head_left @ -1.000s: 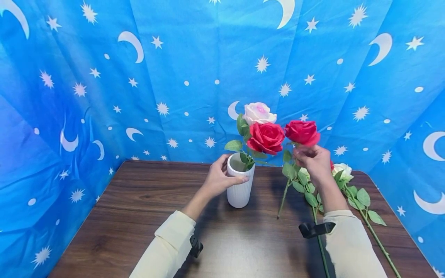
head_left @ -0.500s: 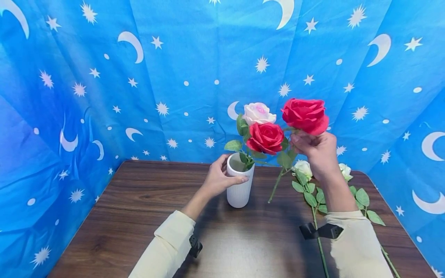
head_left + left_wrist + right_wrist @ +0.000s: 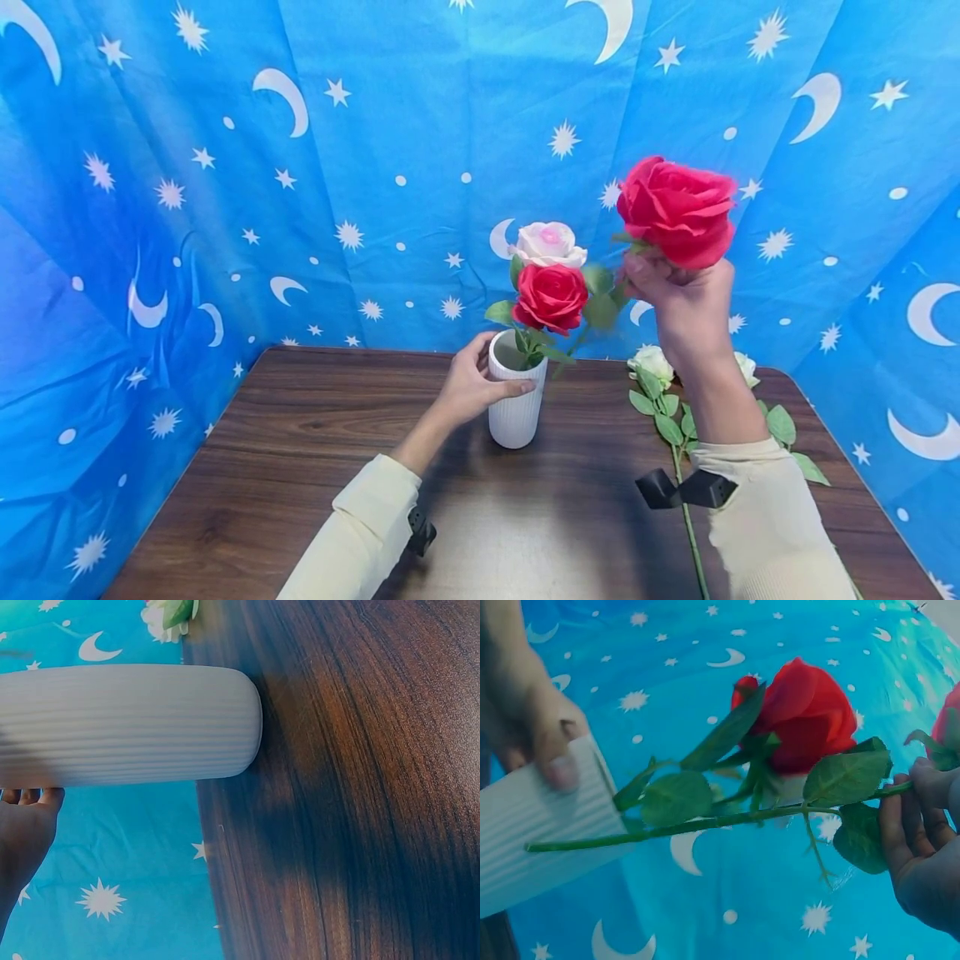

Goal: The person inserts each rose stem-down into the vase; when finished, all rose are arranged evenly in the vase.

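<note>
My left hand grips a white ribbed vase near its rim, thumb in front, while the vase stands upright on the table. A pale pink rose and a red rose lean out of it to the right. Raised at the right, my right hand pinches a second red rose by its stem just below the bloom. In the right wrist view that rose's green stem slants across, its lower end in front of the vase wall, outside the opening.
On the wooden table, a white rose with a long leafy stem lies at the right. Another white rose is partly hidden behind the right forearm. A blue cloth with moons and stars hangs behind the table.
My right hand has lifted the second red rose up from the table's right side. The roses in the vase have shifted slightly left. My left hand has stayed on the vase.
</note>
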